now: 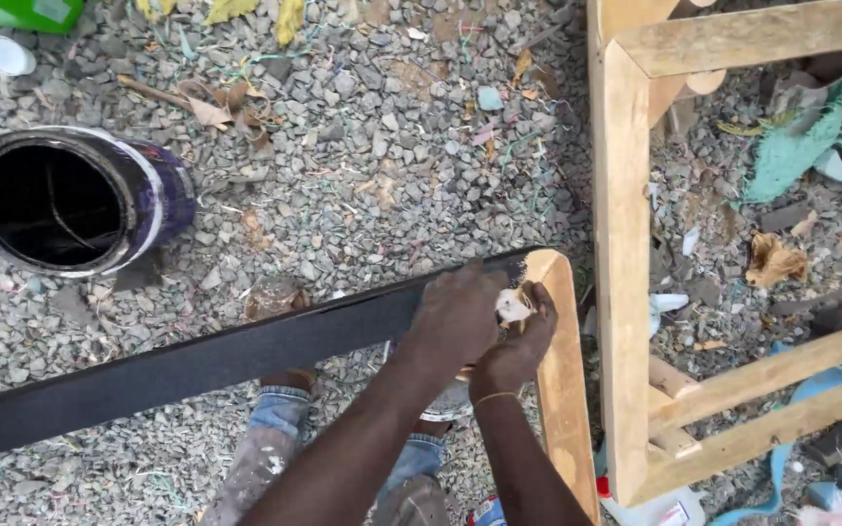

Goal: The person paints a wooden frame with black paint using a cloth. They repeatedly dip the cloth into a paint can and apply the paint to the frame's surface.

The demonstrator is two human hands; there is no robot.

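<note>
A long black-painted plank (197,365) runs from the lower left up to a bare wooden piece (562,380) near the middle. My left hand (455,317) rests on the plank's right end. My right hand (523,341) sits just beside it, fingers closed on a small whitish rag or wad (514,307) pressed at the joint where the black plank meets the bare wood. Both forearms reach up from the bottom of the view, and my jeans-clad knees show below the plank.
An open paint can (70,200) with a dark inside lies on the gravel at the left. A bare wooden frame (626,244) stands at the right. Gravel, dry leaves, scraps of teal cloth (796,146) and litter cover the ground.
</note>
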